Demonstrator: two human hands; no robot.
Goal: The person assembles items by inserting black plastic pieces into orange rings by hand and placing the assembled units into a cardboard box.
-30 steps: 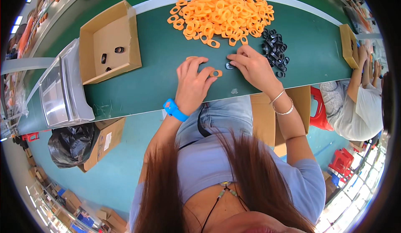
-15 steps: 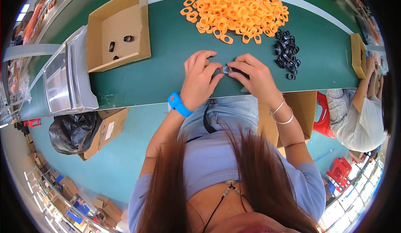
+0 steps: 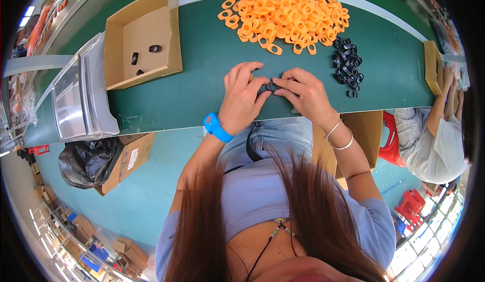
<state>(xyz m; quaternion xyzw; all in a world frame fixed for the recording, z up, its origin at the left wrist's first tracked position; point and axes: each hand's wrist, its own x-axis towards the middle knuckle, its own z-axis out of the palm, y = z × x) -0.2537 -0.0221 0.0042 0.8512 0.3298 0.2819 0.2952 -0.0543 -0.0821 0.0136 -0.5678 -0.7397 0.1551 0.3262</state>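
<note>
Between my fingertips, above the near part of the green table (image 3: 202, 87), is a small black ring-shaped part (image 3: 273, 86). My left hand (image 3: 241, 90) pinches it from the left with thumb and a finger, the other fingers curled above. From the right, my right hand (image 3: 306, 92) grips the same part with thumb and fingertips. The fingers cover much of it. Beyond my hands lies a large heap of orange oval rings (image 3: 288, 14). A smaller pile of black ring parts (image 3: 347, 64) is to the right of it.
At the left stands an open cardboard box (image 3: 144, 29) holding 3 black parts, beside a clear-and-grey plastic bin (image 3: 83, 92). A small cardboard box (image 3: 432, 68) sits at the table's right end, near another person (image 3: 429, 140). Below are a black bag (image 3: 88, 160) and a red stool (image 3: 391, 140).
The part has turned between my fingers: a pale face showed before, and now it looks dark. My right hand has shifted slightly left.
</note>
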